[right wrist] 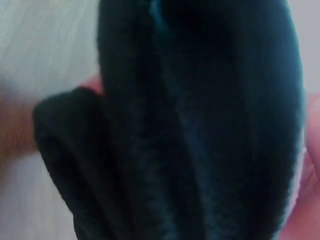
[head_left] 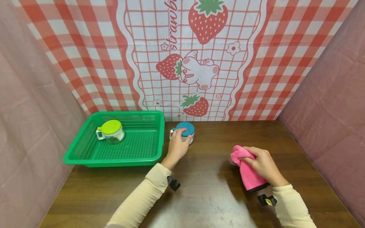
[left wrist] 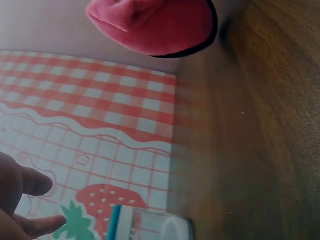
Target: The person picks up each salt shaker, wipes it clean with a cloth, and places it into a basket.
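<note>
The blue-lidded jar (head_left: 188, 126) stands on the desk (head_left: 211, 177), just right of the green basket (head_left: 114, 162). It looks rigid and smooth; grip the body or white handle (head_left: 171, 133). The left hand (head_left: 178, 146), fingers parted, holds nothing near its top. The right hand (head_left: 266, 165) pinches the pink cloth (head_left: 251, 174) above the desk; apparently light and soft, hold by a bunched fold.

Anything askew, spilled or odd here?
The backdrop looks odd: its lettering runs vertically and its cartoon animal lies sideways, perhaps by design. The blue-lidded jar and green-lidded jar look upright; no spill shows.
</note>
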Action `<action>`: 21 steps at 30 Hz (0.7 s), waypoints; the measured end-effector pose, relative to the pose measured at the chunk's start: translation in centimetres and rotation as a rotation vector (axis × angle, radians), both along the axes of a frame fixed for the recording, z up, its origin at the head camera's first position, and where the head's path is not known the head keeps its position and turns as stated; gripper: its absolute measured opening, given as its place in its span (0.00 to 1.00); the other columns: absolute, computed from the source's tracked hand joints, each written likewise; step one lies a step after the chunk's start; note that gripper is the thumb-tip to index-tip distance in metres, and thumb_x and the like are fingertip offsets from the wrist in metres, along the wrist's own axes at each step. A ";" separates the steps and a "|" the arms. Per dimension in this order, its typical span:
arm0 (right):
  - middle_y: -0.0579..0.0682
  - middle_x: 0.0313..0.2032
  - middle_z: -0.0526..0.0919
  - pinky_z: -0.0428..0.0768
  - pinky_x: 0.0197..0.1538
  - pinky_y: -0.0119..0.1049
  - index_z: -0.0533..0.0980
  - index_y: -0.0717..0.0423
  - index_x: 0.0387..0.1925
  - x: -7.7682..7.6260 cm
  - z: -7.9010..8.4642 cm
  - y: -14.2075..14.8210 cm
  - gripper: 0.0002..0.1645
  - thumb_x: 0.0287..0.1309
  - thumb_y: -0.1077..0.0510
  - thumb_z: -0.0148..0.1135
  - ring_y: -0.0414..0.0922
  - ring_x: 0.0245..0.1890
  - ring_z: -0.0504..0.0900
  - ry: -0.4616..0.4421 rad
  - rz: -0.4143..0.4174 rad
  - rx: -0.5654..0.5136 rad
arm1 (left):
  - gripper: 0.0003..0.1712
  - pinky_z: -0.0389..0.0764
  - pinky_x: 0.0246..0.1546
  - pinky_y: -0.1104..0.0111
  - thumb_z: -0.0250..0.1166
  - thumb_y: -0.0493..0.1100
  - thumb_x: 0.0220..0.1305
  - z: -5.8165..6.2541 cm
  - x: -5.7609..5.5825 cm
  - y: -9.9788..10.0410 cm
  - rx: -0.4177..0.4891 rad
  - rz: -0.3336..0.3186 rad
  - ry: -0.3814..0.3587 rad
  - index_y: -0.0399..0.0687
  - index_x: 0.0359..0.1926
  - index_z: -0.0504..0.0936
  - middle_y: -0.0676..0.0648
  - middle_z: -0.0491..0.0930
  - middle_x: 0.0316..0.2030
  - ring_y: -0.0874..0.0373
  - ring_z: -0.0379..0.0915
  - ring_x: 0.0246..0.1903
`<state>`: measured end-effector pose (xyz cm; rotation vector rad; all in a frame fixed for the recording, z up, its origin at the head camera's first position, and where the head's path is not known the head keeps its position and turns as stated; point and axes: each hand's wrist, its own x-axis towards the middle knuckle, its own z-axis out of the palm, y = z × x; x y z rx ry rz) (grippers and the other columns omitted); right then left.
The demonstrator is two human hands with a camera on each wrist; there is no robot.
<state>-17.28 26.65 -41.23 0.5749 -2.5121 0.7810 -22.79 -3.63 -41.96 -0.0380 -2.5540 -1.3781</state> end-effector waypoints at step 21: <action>0.57 0.37 0.88 0.69 0.37 0.13 0.84 0.62 0.42 0.1 0.1 -0.1 0.19 0.43 0.69 0.74 0.35 0.35 0.81 -0.039 0.021 -0.005 | 0.34 0.62 0.69 0.48 0.61 0.48 0.66 -2.4 -3.0 -0.2 0.098 0.220 -0.088 0.35 0.67 0.66 0.31 0.60 0.69 0.37 0.57 0.69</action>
